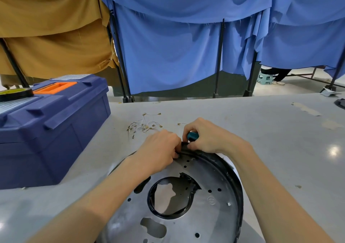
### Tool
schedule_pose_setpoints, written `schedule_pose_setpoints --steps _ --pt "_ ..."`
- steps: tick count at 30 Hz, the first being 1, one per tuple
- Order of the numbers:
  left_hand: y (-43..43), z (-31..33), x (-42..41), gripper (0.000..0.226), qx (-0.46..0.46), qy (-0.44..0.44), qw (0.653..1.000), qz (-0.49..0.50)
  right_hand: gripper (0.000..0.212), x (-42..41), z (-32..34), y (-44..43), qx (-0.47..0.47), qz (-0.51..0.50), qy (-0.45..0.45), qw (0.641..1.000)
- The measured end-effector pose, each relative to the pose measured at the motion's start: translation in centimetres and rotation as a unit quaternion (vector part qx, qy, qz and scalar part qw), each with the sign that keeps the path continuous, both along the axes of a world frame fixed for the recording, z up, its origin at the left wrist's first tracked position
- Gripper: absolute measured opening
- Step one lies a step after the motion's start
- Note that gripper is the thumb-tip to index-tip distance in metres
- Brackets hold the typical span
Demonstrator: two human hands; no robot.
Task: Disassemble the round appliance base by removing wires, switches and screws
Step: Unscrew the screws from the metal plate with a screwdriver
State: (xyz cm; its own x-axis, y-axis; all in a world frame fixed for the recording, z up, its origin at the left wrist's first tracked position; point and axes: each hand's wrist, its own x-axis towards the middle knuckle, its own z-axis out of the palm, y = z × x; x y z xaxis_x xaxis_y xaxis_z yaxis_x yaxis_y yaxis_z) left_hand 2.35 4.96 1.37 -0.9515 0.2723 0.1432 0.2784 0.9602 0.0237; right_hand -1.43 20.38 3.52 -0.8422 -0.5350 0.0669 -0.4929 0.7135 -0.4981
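Observation:
The round appliance base (209,211) lies flat on the table in front of me, a grey metal disc with several holes, a large central opening and a black rim (237,183). My left hand (160,149) pinches the far edge of the black rim. My right hand (207,136) is closed around a teal-handled tool (192,135) and also presses on the rim at the same spot; the tool's tip is hidden. A small heap of removed thin wires with metal terminals (144,125) lies on the table just beyond my hands.
A blue toolbox (48,130) with an orange handle stands at the left, a roll of black tape (15,93) on its lid. Blue and brown curtains on black stands hang behind the grey table (280,140). A dark object (340,103) sits at the far right edge.

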Motion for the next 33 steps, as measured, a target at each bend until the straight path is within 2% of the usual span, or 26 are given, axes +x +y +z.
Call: schedule_pose_setpoints --steps 13,18,23,33 --pt "0.17 -0.56 0.68 0.015 -0.092 0.035 0.995 -0.019 0.030 -0.35 -0.36 -0.04 0.000 -0.001 -0.022 1.000" --pt "0.12 -0.54 0.67 0.013 -0.103 0.027 0.994 -0.022 0.030 -0.39 -0.31 -0.10 0.004 0.002 -0.019 1.000" --pt "0.11 -0.74 0.74 0.021 -0.146 0.035 0.988 -0.026 0.024 -0.46 -0.44 -0.10 0.003 0.003 -0.024 1.000" --pt "0.09 -0.37 0.82 0.013 -0.160 0.014 0.985 -0.057 0.027 -0.44 -0.40 -0.05 0.005 0.000 -0.032 0.999"
